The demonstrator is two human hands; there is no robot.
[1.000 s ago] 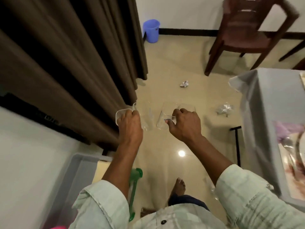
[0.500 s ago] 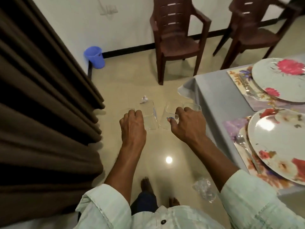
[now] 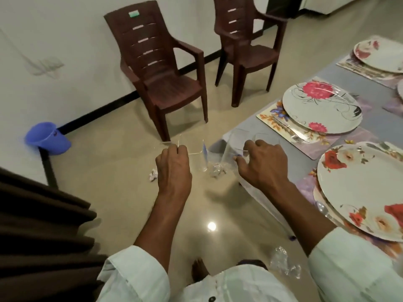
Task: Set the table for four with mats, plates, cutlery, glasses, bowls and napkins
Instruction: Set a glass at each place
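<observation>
A: How are the hands set?

B: Both arms reach forward over the floor, palms down. The left hand (image 3: 173,165) has its fingers curled over the rims of clear glasses (image 3: 197,155), clamped on them; they hang below the knuckles. The right hand (image 3: 260,164) does the same with its own clear glasses (image 3: 234,147), fingers hooked inside the rims. I can't tell how many each hand carries; the glass is nearly invisible.

A: Where is that against the table?

B: The table (image 3: 340,75), under a grey cloth, runs from one to four o'clock. The right hand's glasses hang just at its near corner; the left hand's are over bare floor at twelve.

A: What's laid out already?

B: Round flowered plates: one (image 3: 322,105) at two o'clock on a floral mat (image 3: 272,114) with a fork (image 3: 292,132) beside it, another (image 3: 366,188) at three, a third (image 3: 379,57) farther off.

A: Anything in the way?

B: Two brown slatted plastic chairs (image 3: 161,68) stand by the wall at twelve. A crumpled paper ball (image 3: 153,174) and clear wrapper (image 3: 216,170) lie on the glossy tile below the hands, more wrapper (image 3: 283,262) at five, a blue bucket (image 3: 46,138) at ten, a brown curtain (image 3: 43,225) at eight.
</observation>
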